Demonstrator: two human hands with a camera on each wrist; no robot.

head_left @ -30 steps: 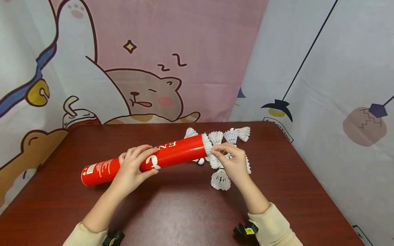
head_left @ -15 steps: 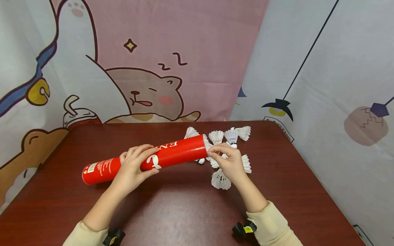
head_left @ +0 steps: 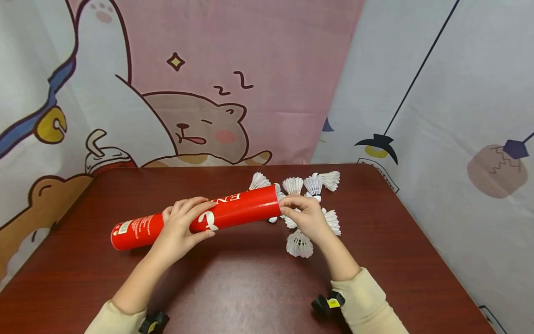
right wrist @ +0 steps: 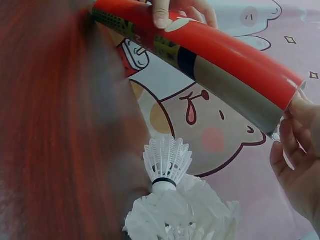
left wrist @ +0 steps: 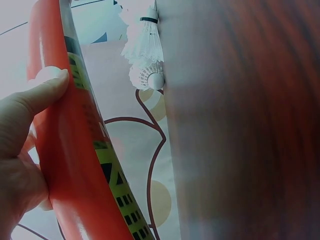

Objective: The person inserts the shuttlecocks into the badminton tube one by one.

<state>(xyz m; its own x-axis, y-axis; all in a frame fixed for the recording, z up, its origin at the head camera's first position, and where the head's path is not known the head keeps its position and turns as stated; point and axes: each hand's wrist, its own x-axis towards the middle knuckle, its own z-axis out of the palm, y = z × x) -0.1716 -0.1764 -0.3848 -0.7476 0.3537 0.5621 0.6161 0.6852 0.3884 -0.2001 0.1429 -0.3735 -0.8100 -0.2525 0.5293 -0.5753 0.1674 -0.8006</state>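
Note:
A red shuttlecock tube [head_left: 246,205] with white lettering slants up to the right, its barcode end low over the table. My left hand [head_left: 181,227] grips it around the middle, thumb on the near side. In the left wrist view the left thumb [left wrist: 47,90] lies along the tube's red wall. At the raised mouth, my right hand [head_left: 306,215] pinches the skirt edge of a white shuttlecock [head_left: 278,190], most of which is hidden inside the tube. The right wrist view shows the right fingers [right wrist: 295,142] bent right at the tube's rim.
Several white shuttlecocks lie on the brown table [head_left: 233,287] behind and right of the mouth, among them a netted-skirt shuttlecock [head_left: 313,184], a feathered one [head_left: 329,180] at the back and another [head_left: 299,244] nearest me. A printed cloth [head_left: 267,93] hangs behind the table.
The shuttlecock at the mouth has slid deeper into the tube, with less of its skirt showing. My right hand has moved slightly left with it; the left hand holds its place.

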